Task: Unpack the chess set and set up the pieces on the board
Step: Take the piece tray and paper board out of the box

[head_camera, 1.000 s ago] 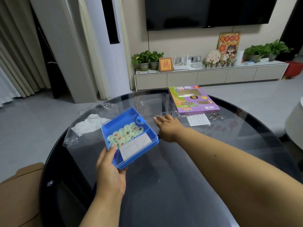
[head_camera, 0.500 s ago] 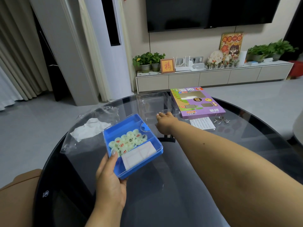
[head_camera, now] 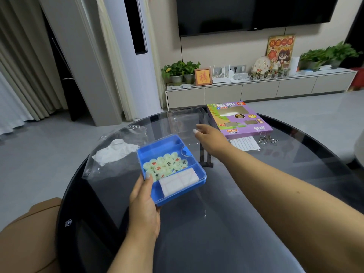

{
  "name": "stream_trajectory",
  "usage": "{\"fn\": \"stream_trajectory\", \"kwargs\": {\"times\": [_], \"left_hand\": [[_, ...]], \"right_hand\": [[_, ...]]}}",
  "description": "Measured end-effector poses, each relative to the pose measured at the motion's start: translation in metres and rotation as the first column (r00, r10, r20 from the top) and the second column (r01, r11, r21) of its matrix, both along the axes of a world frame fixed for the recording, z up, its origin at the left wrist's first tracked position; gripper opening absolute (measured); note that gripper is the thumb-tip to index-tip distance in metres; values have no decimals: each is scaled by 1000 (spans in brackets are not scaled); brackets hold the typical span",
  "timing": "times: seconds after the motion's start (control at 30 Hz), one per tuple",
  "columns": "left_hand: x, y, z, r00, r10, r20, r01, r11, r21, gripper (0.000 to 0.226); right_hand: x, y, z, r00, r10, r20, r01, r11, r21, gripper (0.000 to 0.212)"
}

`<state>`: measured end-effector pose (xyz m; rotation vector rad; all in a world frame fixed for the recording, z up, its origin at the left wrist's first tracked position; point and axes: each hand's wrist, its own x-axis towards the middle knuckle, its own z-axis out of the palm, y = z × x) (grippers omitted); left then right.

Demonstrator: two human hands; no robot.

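Observation:
My left hand (head_camera: 144,209) grips the near left corner of a blue plastic tray (head_camera: 157,146) and holds it tilted above the glass table (head_camera: 226,223), thumb on its rim. In the tray lie several pale green round chess pieces (head_camera: 167,164) with red or black characters, and a folded white paper board (head_camera: 178,181) fills the near compartment. My right hand (head_camera: 208,136) is stretched forward, fingers loosely spread, at the near edge of a clear plastic lid (head_camera: 183,121) that lies on the table. I cannot see it gripping the lid.
A purple game box (head_camera: 238,119) lies at the table's far side, with a printed sheet (head_camera: 244,143) and metal ring puzzles (head_camera: 266,139) beside it. A clear bag holding white paper (head_camera: 116,150) lies at the left. A brown seat (head_camera: 29,233) is near left.
My right hand has moved farther out along the table toward the clear lid. The blue tray stays in my left hand, barely shifted.

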<state>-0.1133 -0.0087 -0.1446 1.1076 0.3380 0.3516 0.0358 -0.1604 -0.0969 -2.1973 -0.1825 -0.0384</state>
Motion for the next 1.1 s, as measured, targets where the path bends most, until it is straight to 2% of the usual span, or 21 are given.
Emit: {"fn": "stream_trajectory", "kwargs": {"times": [0.13,0.27,0.37,0.47,0.6,0.8,0.93,1.03,1.1], "left_hand": [[-4,-10,4,997,-74,25,73,995,65,29],[-9,-24,4,986,-161,37,151,969,194,28],[-13,-30,4,978,-203,43,186,949,255,31],[-14,-34,2,967,-250,43,228,930,289,33],[-15,-37,3,945,-328,19,302,890,342,34],[-16,-40,0,912,-407,-39,386,826,411,33],[-16,-39,-1,908,-416,-54,400,820,410,32],[-15,-38,-2,910,-409,-66,401,828,392,34],[-14,-39,-3,920,-385,-67,381,845,376,42]], "right_hand": [[-49,-16,-4,998,-62,-17,62,998,13,43],[-77,-28,-5,995,-90,-51,83,990,-115,36],[-89,-37,0,991,-132,-18,124,966,-229,28],[-96,-43,-1,985,-170,25,168,918,-358,35],[-105,-47,-5,985,-165,-43,119,844,-524,38],[-117,-56,-17,984,-169,-59,120,867,-484,34],[-116,-61,-20,980,-186,-71,135,882,-452,33],[-106,-68,-24,956,-248,-158,184,924,-336,30],[-103,-71,-25,948,-264,-176,222,949,-225,27]]}}
